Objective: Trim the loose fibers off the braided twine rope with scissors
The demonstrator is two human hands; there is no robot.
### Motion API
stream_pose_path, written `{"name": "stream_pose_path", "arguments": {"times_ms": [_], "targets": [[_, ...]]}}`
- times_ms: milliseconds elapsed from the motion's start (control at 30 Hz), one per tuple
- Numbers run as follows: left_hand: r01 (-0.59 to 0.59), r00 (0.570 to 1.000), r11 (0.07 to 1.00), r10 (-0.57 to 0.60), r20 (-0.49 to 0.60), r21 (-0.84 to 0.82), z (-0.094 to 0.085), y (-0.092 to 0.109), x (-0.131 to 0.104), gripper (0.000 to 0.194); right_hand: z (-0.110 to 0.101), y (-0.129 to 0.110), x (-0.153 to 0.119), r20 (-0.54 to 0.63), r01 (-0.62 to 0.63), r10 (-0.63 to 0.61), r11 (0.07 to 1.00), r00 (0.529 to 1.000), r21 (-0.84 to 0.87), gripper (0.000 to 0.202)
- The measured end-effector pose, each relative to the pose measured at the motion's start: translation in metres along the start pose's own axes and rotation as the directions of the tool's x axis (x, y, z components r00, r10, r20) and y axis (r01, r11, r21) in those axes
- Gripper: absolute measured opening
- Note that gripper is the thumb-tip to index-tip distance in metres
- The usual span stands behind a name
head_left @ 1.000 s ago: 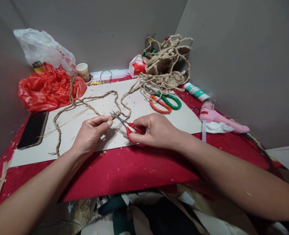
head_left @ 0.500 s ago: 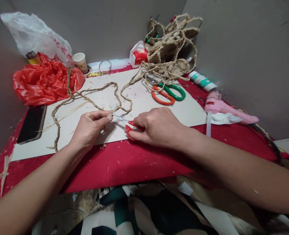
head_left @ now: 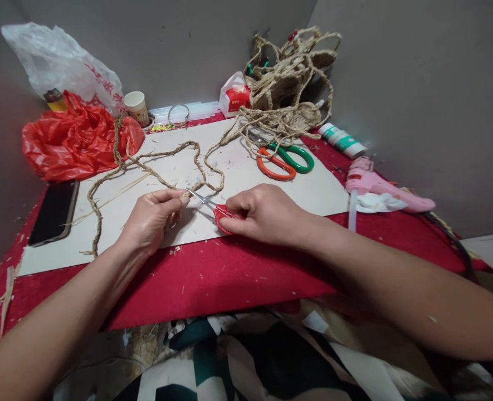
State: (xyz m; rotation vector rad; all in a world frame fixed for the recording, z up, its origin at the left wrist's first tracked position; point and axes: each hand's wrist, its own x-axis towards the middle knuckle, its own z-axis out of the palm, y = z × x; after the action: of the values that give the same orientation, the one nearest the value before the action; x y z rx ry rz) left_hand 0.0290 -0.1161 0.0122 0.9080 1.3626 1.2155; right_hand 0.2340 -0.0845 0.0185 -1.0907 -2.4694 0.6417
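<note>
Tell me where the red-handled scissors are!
In the head view, the red-handled scissors are near the middle, held in the right hand, with their tips close to the left hand.

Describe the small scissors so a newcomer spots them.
On the red table lies a white board. Over its near part, the right hand holds the small scissors, blades pointing toward the left hand. Their handles show red; the larger scissors beyond have one orange, one green.
</note>
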Motion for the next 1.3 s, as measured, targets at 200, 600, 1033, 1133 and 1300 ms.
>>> {"name": "stream_pose_path", "arguments": {"times_ms": [200,600,1033,1133,1300], "targets": [[-0.012,0.998,1.000,0.012,0.057,0.007,0.005,-0.001,-0.006,0.022,0.005,0.001,0.016,0.161,-0.236,0.187,0.518,0.969,0.822,0.041],[-0.015,0.969,0.977,-0.037,0.242,0.210,0.000,0.003,-0.013,0.030,0.002,0.017,0.032,-0.036,0.000,0.324,0.110,0.945,0.994,0.031],[-0.031,0.952,0.994,-0.002,0.305,0.106,0.017,0.001,-0.028,0.022,-0.003,0.014,0.030,-0.209,0.134,0.295,0.255,0.932,0.958,0.034],[0.003,0.938,0.999,-0.016,0.347,0.039,0.017,0.002,-0.027,0.030,-0.001,0.013,0.032,-0.182,0.109,0.282,0.256,0.942,0.960,0.035],[0.087,0.945,0.994,-0.060,0.320,-0.070,0.014,0.000,-0.020,0.028,-0.005,0.022,0.034,-0.097,0.007,0.277,0.310,0.956,0.951,0.045]]}}
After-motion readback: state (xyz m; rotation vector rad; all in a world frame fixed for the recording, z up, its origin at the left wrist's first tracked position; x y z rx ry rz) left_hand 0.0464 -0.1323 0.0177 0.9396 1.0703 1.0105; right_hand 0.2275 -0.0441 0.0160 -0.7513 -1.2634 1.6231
